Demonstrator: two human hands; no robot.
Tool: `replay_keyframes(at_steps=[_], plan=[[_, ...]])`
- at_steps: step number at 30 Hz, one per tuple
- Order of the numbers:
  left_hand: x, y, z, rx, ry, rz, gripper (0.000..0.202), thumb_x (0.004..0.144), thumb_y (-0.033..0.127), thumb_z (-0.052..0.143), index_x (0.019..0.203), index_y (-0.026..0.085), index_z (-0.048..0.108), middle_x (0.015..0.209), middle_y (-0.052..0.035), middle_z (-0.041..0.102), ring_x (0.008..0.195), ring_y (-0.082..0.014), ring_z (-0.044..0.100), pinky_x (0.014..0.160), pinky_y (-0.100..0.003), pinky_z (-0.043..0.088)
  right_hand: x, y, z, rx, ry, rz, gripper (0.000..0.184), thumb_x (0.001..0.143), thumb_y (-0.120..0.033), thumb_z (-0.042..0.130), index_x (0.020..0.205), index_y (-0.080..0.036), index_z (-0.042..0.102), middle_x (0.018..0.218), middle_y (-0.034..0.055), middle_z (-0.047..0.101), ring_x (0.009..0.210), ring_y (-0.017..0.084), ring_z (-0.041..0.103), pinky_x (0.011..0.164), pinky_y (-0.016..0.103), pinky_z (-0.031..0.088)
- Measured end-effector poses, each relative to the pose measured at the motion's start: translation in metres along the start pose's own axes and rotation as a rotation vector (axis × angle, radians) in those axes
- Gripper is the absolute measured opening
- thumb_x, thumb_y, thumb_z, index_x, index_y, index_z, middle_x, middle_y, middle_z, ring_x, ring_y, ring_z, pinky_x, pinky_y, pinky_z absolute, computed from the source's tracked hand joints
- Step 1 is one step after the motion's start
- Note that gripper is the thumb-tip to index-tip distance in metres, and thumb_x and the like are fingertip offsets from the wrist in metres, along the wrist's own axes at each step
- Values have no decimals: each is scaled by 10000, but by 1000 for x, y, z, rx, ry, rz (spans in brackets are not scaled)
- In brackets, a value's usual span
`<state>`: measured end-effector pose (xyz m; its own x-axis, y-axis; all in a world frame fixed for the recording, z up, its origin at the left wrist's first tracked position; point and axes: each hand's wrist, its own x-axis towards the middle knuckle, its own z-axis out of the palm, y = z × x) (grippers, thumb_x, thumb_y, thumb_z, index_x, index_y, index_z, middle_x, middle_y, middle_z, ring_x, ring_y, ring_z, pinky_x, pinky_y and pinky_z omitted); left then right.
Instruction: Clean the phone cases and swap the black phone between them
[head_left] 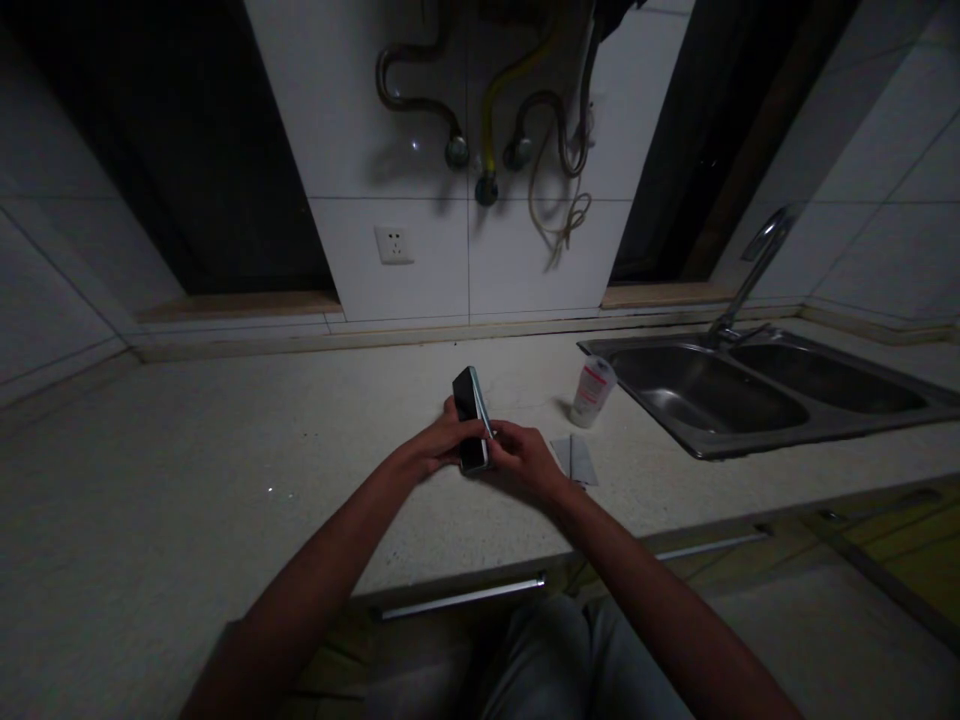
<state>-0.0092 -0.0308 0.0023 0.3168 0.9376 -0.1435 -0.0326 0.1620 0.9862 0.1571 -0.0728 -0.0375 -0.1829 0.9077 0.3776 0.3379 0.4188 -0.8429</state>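
A dark-screened smartphone is tilted upright just above the counter in front of me. My left hand grips it from the left, its thumb lying across the screen. Along the phone's right side runs a pale bluish edge; whether it is a case or the phone's own side I cannot tell. The fingers of my right hand are pinched at this edge, near its lower end, and their tips are partly hidden. Beside my right wrist lies a flat grey folded piece, perhaps cloth or paper.
A translucent cup with red print stands right of my hands, by a double steel sink with a faucet. On the tiled wall are a socket and pipes. The counter's front edge has drawer handles below it.
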Motion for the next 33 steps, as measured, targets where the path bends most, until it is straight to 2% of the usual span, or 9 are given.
replay_keyframes(at_steps=[3,4,7,10,14,17,19,25,33], plan=[[-3,5,2,-104,-129,-84,650,528,166,716,1078,261,382,769,51,566,613,-152,611,575,-309,540,-3,-6,-1,-137,23,-106,389,861,-363,570,1162,-156,703,690,9,671,570,125,545,597,243,444],[-3,4,3,-137,-129,-71,640,525,146,692,1072,263,380,757,57,556,603,-142,598,577,-302,536,-3,-7,-1,-166,37,-121,402,860,-363,580,1186,-157,697,721,23,693,587,134,563,620,253,459],[2,0,8,-223,-78,-16,549,507,99,631,990,246,417,722,58,547,594,-130,575,581,-285,527,-2,-8,0,-124,36,-98,419,878,-390,591,1226,-175,684,932,82,749,762,185,660,755,306,512],[9,-5,12,-339,-12,-30,397,477,96,570,842,212,461,652,35,539,591,-145,568,563,-279,519,0,-6,-1,82,-31,-23,445,906,-450,573,1260,-195,661,1152,107,725,1003,234,683,900,364,516],[12,-2,8,-438,42,-225,236,464,143,525,697,173,513,652,-50,604,585,-183,577,526,-310,522,-2,-7,-3,83,-114,-28,480,928,-507,539,1248,-172,666,1142,96,728,1047,262,673,931,387,503],[9,4,4,-484,25,-275,169,471,158,525,640,168,524,691,-85,651,597,-204,597,538,-341,535,-4,-11,-3,15,-105,-51,476,950,-514,508,1280,-196,640,1182,74,719,1057,247,670,923,355,496],[5,7,3,-506,-22,-299,133,481,168,519,614,170,526,650,-84,645,574,-211,590,538,-366,539,-5,-15,-3,-90,-86,-57,456,977,-497,468,1294,-208,623,1179,70,723,1039,233,679,895,327,492],[3,11,-2,-553,-179,-417,165,456,153,487,607,154,556,612,-107,650,581,-241,619,644,-460,574,-5,-29,-4,-720,-172,71,412,1045,-404,349,1227,-174,639,1038,123,759,883,238,723,743,281,452],[13,3,-19,-471,-293,-441,329,446,82,479,751,140,588,699,-76,694,699,-232,674,806,-461,559,-4,-28,-5,-943,-269,-17,344,1016,-352,435,1212,-155,640,966,140,776,797,222,732,648,254,423]])
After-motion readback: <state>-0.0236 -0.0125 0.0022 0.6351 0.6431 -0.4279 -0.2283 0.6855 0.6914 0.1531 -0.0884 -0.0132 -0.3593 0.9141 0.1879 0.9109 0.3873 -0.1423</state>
